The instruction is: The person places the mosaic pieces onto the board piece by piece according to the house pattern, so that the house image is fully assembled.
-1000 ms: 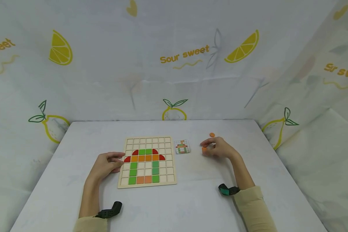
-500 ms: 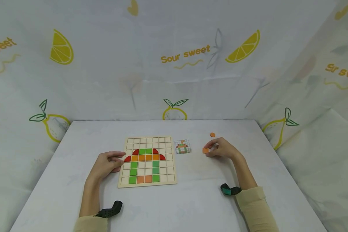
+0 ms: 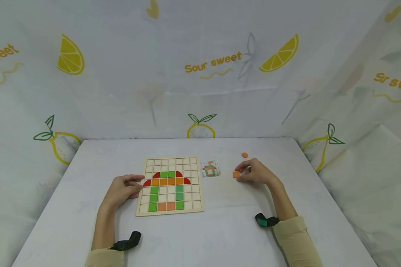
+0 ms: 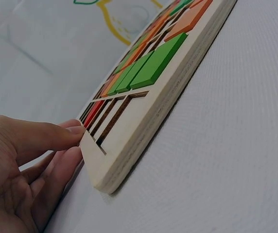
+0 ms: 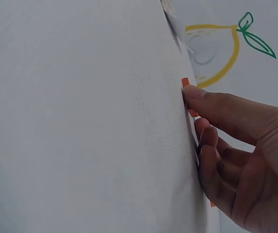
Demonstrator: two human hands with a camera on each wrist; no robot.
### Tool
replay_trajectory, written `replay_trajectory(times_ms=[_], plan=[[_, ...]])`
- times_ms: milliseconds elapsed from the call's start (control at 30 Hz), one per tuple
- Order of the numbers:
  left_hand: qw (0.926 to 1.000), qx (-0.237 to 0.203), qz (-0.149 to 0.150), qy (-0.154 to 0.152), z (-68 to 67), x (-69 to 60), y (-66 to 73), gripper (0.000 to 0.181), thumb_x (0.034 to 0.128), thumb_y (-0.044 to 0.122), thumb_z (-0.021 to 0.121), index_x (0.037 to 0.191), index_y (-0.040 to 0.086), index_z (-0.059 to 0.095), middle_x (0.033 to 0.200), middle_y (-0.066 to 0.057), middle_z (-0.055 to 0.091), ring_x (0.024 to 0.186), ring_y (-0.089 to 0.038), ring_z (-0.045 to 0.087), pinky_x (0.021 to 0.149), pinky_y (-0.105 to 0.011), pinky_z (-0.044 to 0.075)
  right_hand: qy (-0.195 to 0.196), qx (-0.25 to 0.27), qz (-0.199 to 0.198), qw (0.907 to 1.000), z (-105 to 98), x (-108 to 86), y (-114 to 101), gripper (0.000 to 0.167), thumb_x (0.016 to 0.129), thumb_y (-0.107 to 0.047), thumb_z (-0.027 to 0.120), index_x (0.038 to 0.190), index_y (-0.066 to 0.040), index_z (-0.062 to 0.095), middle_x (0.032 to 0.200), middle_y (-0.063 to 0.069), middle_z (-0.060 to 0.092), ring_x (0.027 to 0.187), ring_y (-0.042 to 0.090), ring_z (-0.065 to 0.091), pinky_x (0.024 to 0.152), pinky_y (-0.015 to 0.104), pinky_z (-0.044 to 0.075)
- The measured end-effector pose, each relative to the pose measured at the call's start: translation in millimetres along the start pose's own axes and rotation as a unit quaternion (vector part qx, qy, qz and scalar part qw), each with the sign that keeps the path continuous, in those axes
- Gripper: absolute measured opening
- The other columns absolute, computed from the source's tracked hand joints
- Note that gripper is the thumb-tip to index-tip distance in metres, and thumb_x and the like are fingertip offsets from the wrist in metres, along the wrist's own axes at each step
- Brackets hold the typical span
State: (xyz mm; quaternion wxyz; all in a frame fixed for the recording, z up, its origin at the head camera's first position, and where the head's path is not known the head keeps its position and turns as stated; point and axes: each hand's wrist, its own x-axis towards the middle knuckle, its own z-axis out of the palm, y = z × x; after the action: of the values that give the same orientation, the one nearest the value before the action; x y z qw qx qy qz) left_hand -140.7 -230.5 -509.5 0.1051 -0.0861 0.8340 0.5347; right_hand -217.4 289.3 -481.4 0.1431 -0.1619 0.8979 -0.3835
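In the head view, my right hand (image 3: 254, 171) pinches an orange square tile (image 3: 235, 174) low over the table, right of the pattern card. The thumb lies across this orange tile (image 5: 185, 82) in the right wrist view, hiding part of it. At left, my left hand (image 3: 121, 189) holds the left edge of a wooden grid board (image 3: 194, 205) with thumb and fingertips. Red, green and orange tiles fill some of the board's cells in a mushroom-like shape. An orange round piece (image 3: 244, 155) lies beyond my right hand.
A small card with a printed coloured pattern (image 3: 209, 168) lies between the board and my right hand. White cloth covers the table (image 3: 200, 241). Behind it hangs a white backdrop (image 3: 137, 111) printed with lemons.
My right hand has shifted slightly right and nearer, and its fingertips now sit at the orange tile's right side. The left hand and the board have stayed put.
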Motion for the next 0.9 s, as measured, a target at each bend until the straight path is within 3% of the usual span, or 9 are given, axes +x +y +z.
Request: replay_trajectory(times_ms=[667, 900], plan=[[1.0, -0.004, -0.002, -0.002, 0.5, 1.5, -0.9, 0.044, 0.0977, 0.012, 0.076, 0.141, 0.005, 0.07, 0.11, -0.011, 0.07, 0.087, -0.015, 0.067, 0.071, -0.02, 0.064, -0.005, 0.01, -0.016, 0.9998, 0.9, 0.0, 0.4, 0.025, 0.085, -0.008, 0.09, 0.104, 0.004, 0.081, 0.104, 0.02, 0.079, 0.075, 0.014, 0.063, 0.064, 0.02, 0.052], [1.0, -0.007, 0.0, 0.002, 0.6, 2.1, -1.3, 0.045, 0.0974, 0.012, 0.076, 0.141, 0.004, 0.07, 0.109, -0.011, 0.07, 0.088, -0.015, 0.066, 0.07, -0.021, 0.064, -0.001, -0.011, -0.01, 0.9999, -1.3, 0.4, -7.3, 0.021, 0.087, -0.016, 0.091, 0.101, -0.003, 0.083, 0.095, 0.008, 0.077, 0.071, 0.011, 0.061, 0.064, 0.02, 0.05]])
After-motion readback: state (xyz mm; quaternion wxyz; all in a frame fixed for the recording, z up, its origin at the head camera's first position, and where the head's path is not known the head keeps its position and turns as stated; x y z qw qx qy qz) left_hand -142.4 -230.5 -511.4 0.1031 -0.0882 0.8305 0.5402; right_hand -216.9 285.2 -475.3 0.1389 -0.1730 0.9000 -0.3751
